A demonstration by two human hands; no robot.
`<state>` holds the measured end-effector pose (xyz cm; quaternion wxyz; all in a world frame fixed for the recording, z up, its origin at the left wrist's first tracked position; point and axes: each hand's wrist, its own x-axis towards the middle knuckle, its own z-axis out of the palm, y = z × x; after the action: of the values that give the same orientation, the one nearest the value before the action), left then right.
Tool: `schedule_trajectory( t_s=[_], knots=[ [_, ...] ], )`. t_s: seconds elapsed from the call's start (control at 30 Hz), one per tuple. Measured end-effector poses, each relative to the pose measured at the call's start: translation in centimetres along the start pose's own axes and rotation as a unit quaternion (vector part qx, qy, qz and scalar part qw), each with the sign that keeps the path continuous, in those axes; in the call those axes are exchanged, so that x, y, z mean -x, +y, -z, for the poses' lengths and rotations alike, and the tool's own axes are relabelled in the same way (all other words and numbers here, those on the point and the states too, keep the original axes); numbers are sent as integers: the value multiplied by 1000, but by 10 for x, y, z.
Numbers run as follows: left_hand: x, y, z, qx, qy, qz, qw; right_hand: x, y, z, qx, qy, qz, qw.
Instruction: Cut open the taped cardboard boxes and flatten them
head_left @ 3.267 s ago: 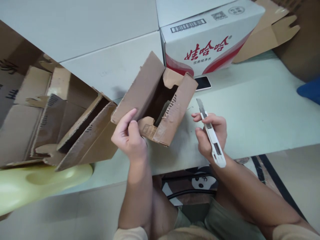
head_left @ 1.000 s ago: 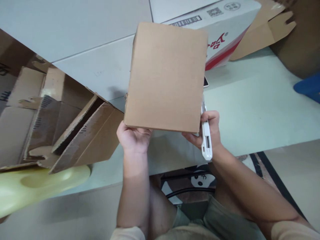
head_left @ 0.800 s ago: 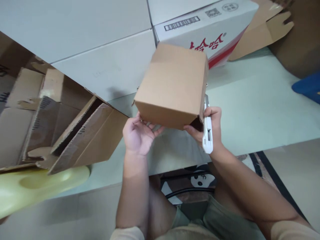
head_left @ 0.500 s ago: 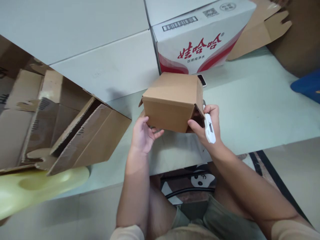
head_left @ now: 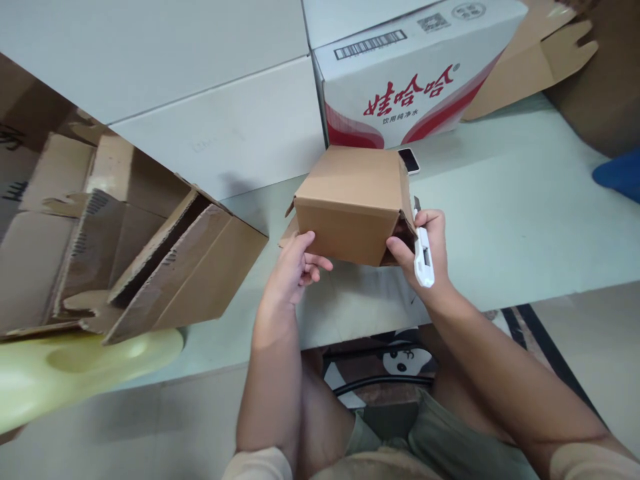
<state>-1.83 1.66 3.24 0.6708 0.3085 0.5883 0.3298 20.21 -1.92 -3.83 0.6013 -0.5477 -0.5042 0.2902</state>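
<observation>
A small brown cardboard box [head_left: 350, 200] rests on the pale green table [head_left: 525, 220], plain side up. My left hand [head_left: 295, 270] touches its near left bottom corner, fingers loosely curled under the edge. My right hand [head_left: 425, 250] is closed round a white utility knife [head_left: 423, 257] and its thumb presses the box's right end, where a flap stands ajar.
A white carton with red lettering [head_left: 410, 73] stands behind the box, a phone [head_left: 409, 160] lying at its foot. Torn, flattened cardboard boxes [head_left: 125, 247] pile up at the left over a pale yellow plastic object [head_left: 75, 367]. Something blue [head_left: 620, 175] lies at the right edge.
The box was held up and turned over, then lowered onto the table. My left hand slid to its lower left corner; my right hand kept the knife against the right end.
</observation>
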Motion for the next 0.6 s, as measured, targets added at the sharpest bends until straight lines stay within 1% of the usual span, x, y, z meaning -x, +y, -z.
schedule_trajectory(
  t_s=[0.07, 0.2, 0.33, 0.43, 0.5, 0.6],
  knots=[
    [0, 1, 0, 17, -3, -22, 1000, 0, -4, -1, -2, -1, -7, 1000],
    [0, 4, 1, 55, 22, -50, 997, 0, -10, -3, -15, 7, -26, 1000],
    [2, 4, 0, 75, 73, -73, 992, -1, -10, -5, -40, 32, -54, 997],
    [1, 3, 1, 91, 125, -138, 978, -4, -8, -5, -42, 47, -51, 997],
    [0, 1, 3, 84, 137, -169, 972, -5, -7, -5, -34, 56, -41, 997],
    [-7, -4, 6, 40, 150, -191, 969, -6, -6, -5, -26, 63, -38, 997]
  ],
)
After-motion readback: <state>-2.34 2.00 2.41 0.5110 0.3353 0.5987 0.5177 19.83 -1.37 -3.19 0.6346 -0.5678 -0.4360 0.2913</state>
